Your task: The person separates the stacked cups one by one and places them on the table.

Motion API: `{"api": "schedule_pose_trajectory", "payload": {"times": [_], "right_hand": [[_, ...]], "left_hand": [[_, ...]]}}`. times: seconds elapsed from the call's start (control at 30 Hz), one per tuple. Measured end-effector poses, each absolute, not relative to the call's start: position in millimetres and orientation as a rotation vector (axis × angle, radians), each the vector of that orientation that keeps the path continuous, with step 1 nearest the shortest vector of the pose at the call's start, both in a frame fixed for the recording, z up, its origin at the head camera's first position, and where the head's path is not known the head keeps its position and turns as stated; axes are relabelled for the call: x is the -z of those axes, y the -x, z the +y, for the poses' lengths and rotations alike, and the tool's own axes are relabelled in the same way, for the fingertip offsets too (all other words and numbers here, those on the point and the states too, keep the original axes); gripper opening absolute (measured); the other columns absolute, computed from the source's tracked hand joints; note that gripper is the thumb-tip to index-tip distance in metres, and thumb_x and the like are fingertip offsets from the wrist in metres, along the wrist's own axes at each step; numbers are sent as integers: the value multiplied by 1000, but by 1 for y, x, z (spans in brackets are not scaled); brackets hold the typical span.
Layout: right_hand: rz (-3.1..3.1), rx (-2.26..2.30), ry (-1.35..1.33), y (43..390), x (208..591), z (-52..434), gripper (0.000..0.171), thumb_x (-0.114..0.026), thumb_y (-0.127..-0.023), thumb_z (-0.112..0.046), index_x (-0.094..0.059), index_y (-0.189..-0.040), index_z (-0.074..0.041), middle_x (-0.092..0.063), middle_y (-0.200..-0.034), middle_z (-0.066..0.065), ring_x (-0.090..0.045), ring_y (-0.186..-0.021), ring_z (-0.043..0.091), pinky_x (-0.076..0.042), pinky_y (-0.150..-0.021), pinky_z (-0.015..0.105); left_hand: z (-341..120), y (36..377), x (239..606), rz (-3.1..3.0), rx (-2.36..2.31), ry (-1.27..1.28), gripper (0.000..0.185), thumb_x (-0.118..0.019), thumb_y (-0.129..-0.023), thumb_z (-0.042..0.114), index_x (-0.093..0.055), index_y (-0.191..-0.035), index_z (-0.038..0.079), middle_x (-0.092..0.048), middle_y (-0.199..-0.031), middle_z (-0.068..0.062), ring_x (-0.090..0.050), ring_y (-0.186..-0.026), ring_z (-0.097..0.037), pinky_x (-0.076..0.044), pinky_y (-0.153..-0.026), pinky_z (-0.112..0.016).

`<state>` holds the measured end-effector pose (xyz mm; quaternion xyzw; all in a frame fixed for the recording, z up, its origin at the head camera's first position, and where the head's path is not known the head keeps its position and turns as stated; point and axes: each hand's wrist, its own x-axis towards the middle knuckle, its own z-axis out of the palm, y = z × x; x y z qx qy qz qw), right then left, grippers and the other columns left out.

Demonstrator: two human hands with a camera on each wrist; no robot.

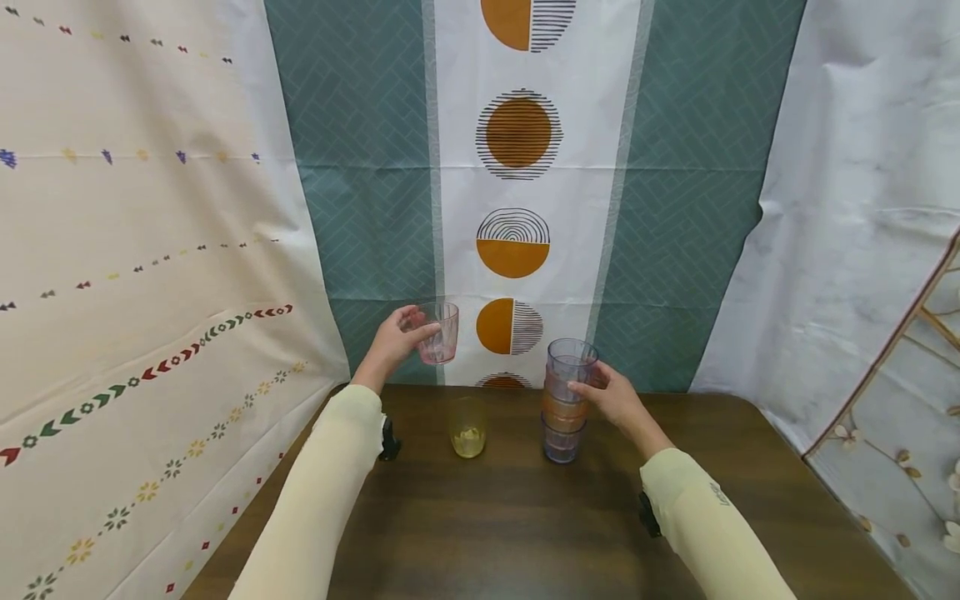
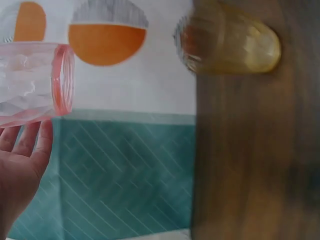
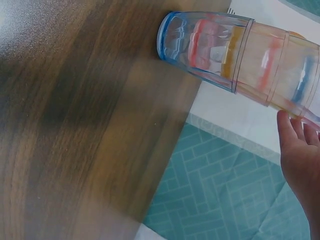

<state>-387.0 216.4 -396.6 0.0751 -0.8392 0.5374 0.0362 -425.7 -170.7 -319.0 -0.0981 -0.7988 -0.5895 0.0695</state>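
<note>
My left hand [image 1: 400, 342] grips a clear pink tumbler [image 1: 442, 333] and holds it up above the table. The left wrist view shows the pink tumbler [image 2: 30, 82] with the fingers along its side. A yellow tumbler [image 1: 468, 432] stands upright on the table, to the right of and below my left hand. Farther right is a stack of nested tumblers [image 1: 564, 412], blue at the bottom, with pink and amber bands and a clear bluish tumbler on top. Around the upper part of this stack, my right hand [image 1: 615, 398] has its thumb in front and fingers behind.
The dark wooden table [image 1: 480, 533] ends at a hanging curtain [image 1: 360, 167] with green panels and orange circles. A patterned cream cloth [image 1: 150, 292] hangs at the left, and a pale floral cloth [image 1: 847, 250] at the right.
</note>
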Motion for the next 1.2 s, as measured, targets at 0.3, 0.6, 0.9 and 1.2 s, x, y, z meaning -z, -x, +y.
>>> {"api": "schedule_pose_trajectory", "payload": {"times": [0.3, 0.6, 0.9, 1.2], "right_hand": [[-2581, -1651, -237, 386, 395, 215, 84, -71, -91, -41, -30, -154, -2, -38, -151, 26, -37, -138, 44, -34, -110, 55], [-2597, -1641, -204, 386, 394, 216, 86, -71, -91, -43, -29, -154, -3, -38, -151, 26, -37, -138, 43, -34, -110, 55], [-2570, -1661, -242, 383, 395, 216, 86, -71, -92, -42, -28, -155, -2, -38, -152, 25, -37, -139, 42, -34, -110, 54], [-2569, -1666, -248, 385, 396, 216, 90, -70, -92, -44, -24, -156, -1, -35, -154, 26, -35, -140, 42, -32, -111, 54]], "left_hand": [[-197, 416, 353, -2374, 1840, 200, 85, -74, -91, 30, -25, -154, 3, -38, -155, -16, -30, -145, -30, -27, -115, -50], [-207, 415, 387, -2378, 1852, 153, 85, -76, -89, 25, -26, -153, 0, -38, -153, -19, -29, -145, -32, -27, -116, -48], [-215, 411, 419, -2424, 1844, 121, 84, -75, -90, 23, -25, -152, -2, -35, -153, -23, -28, -144, -37, -27, -115, -52], [-220, 407, 450, -2407, 1902, 57, 82, -77, -89, 19, -27, -149, -4, -37, -151, -24, -31, -142, -37, -27, -115, -52]]}}
